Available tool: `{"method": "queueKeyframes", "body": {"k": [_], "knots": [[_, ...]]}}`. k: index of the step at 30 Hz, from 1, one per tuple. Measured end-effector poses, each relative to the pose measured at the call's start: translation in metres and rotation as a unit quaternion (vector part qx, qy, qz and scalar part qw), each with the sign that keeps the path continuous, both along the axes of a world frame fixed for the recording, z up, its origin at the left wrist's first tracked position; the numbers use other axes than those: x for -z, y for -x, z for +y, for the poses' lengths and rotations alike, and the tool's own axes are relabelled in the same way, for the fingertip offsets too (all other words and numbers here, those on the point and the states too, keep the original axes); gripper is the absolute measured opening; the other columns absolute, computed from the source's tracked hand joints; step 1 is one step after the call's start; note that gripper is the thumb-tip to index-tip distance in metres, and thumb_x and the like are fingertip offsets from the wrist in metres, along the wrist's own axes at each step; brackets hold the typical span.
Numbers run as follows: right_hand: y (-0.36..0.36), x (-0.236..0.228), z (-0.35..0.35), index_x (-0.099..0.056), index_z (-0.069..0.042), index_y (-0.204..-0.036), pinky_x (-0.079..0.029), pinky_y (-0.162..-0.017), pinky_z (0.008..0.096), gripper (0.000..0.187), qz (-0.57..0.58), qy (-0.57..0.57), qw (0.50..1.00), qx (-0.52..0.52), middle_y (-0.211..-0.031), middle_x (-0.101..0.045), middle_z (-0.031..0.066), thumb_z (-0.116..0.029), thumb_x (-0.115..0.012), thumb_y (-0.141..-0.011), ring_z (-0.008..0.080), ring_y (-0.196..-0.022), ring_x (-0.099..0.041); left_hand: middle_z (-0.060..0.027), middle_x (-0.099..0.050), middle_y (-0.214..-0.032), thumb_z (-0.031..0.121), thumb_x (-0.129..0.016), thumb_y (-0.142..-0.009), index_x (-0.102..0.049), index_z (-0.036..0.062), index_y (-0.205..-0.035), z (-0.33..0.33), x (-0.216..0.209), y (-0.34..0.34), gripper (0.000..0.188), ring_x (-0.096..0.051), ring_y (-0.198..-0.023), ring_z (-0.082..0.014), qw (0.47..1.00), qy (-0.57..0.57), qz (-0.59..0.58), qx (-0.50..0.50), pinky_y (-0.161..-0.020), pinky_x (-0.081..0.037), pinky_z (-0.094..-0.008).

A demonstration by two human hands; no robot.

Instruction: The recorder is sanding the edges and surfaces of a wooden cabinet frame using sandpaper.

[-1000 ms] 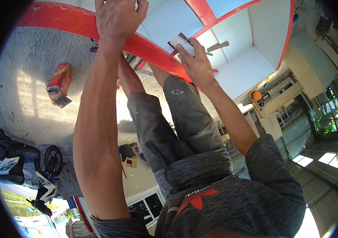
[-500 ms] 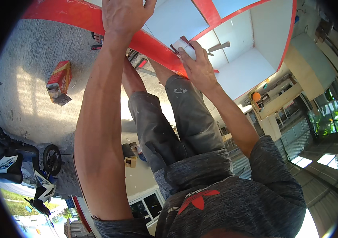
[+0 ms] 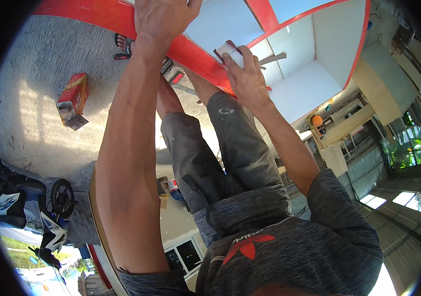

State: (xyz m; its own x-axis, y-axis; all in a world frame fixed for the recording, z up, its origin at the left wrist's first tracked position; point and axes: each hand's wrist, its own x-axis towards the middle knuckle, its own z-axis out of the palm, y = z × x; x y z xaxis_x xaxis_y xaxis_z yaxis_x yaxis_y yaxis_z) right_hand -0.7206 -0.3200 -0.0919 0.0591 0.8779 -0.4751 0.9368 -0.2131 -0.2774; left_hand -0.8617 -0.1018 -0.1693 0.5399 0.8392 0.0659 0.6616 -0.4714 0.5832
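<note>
My left hand (image 3: 163, 19) is stretched far forward and lies flat on a long red band (image 3: 97, 17) where it meets a white panel (image 3: 220, 22). It holds nothing, and its fingertips are cut off by the frame's top edge. My right hand (image 3: 247, 81) grips a small white block with a dark edge (image 3: 227, 49) and presses it against the red band's lower edge. Below both arms are my legs in grey trousers (image 3: 205, 148).
A red cardboard box (image 3: 72, 98) lies on the concrete floor at the left. A motorbike (image 3: 22, 202) stands at the lower left. A sandalled foot (image 3: 121, 44) shows near the red band. Small cans (image 3: 168, 185) sit beside my leg. Red-framed white panels (image 3: 309, 84) extend to the right.
Both hands have shifted slightly to the right along the red band. My right hand keeps the same grip on the white block.
</note>
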Motion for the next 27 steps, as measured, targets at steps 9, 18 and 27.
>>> {"method": "queueKeyframes", "body": {"k": [9, 18, 27], "knots": [[-0.008, 0.012, 0.009, -0.068, -0.007, -0.128, -0.058, -0.083, 0.0446, 0.040, -0.043, -0.003, 0.998, 0.035, -0.129, -0.049, 0.0218, -0.011, -0.072, -0.089, 0.0390, -0.100, -0.058, -0.0124, -0.073, -0.088, 0.016, -0.069, -0.085, -0.073, 0.0024, -0.094, 0.000, -0.002, 0.001, 0.016, -0.067, -0.086, -0.0272, 1.000, 0.000, 0.002, 0.000, -0.092, -0.042, -0.0445], [-0.036, 0.010, 0.013, -0.070, -0.011, -0.126, -0.058, -0.086, 0.0466, 0.035, -0.066, -0.032, 0.997, 0.005, -0.130, -0.052, 0.0202, -0.014, -0.072, -0.091, 0.0385, -0.102, -0.059, -0.0122, -0.073, -0.089, 0.015, -0.068, -0.085, -0.073, 0.0025, -0.094, 0.002, -0.004, 0.002, 0.016, -0.066, -0.086, -0.0266, 1.000, -0.008, 0.010, 0.003, -0.092, -0.042, -0.0442], [-0.060, -0.002, 0.016, -0.069, -0.011, -0.127, -0.059, -0.084, 0.0442, 0.037, -0.012, -0.068, 0.997, -0.021, -0.136, -0.052, 0.0167, -0.014, -0.072, -0.090, 0.0369, -0.102, -0.061, -0.0121, -0.072, -0.088, 0.016, -0.068, -0.086, -0.072, 0.0015, -0.095, 0.001, -0.005, 0.003, 0.017, -0.066, -0.085, -0.0264, 1.000, -0.006, 0.020, 0.000, -0.093, -0.041, -0.0440]]}}
